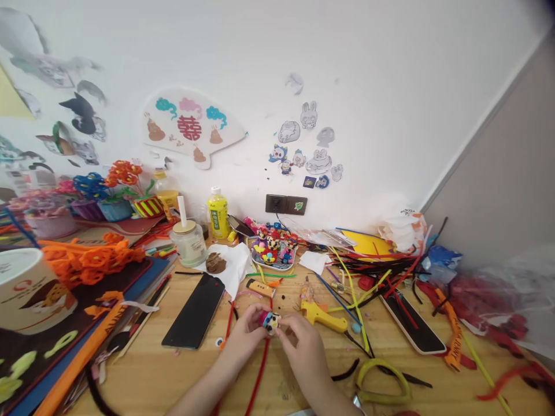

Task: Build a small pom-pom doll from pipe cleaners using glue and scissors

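Near the front middle of the table, my left hand (245, 336) pinches a small pipe-cleaner figure (270, 321) coloured magenta, blue, white and yellow. The fingertips of my right hand (302, 340) close on the figure's right side; whether they also hold a tiny piece there is too small to tell. Just beyond my right hand lies a yellow glue gun (326, 317) on its side. Red pipe cleaner (259, 375) runs across the wood below the figure. Several similar colourful figures (274, 245) stand in a small tray (281, 267) farther back.
A black phone (193, 312) lies left of my hands, and a white-edged phone (411, 320) to the right. Yellow-handled scissors (383, 400) rest at front right. Behind are a glass jar (189, 245), a yellow bottle (218, 214) and piled pipe cleaners (373, 264). A paper cup (32, 289) stands far left.
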